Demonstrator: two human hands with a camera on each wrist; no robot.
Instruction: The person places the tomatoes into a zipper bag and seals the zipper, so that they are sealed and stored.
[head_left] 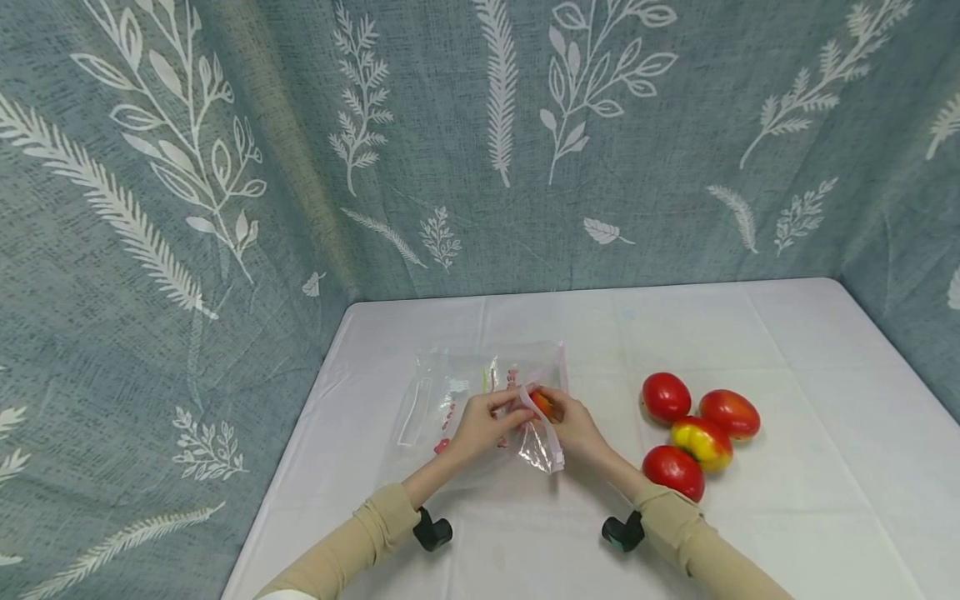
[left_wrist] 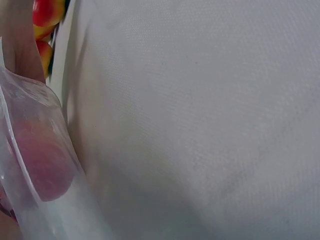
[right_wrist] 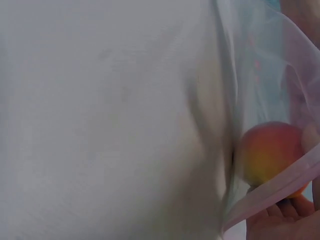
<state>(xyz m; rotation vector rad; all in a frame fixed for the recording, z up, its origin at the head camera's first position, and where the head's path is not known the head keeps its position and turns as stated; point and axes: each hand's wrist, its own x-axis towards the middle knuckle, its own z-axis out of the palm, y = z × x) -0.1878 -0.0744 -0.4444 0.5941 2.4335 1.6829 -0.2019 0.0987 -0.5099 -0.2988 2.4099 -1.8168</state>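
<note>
A clear zip bag (head_left: 431, 387) with red print lies on the white table, its opening toward the right. My left hand (head_left: 480, 427) pinches the bag's rim and lifts it. A rounded red-and-yellow fruit (right_wrist: 270, 152) is in the fingers of my right hand (head_left: 579, 429), at the bag's mouth. In the right wrist view, the pinkish zip edge crosses in front of this fruit, with fingers underneath it. The left wrist view shows a blurred reddish shape (left_wrist: 45, 165) through the plastic.
Right of my right hand, several fruits sit grouped on the table (head_left: 817, 467): red ones (head_left: 666, 397) and a lobed yellow-and-red one (head_left: 702, 443). One red fruit (head_left: 673, 472) lies close to my right forearm. A leaf-patterned curtain (head_left: 465, 150) hangs behind and at the sides.
</note>
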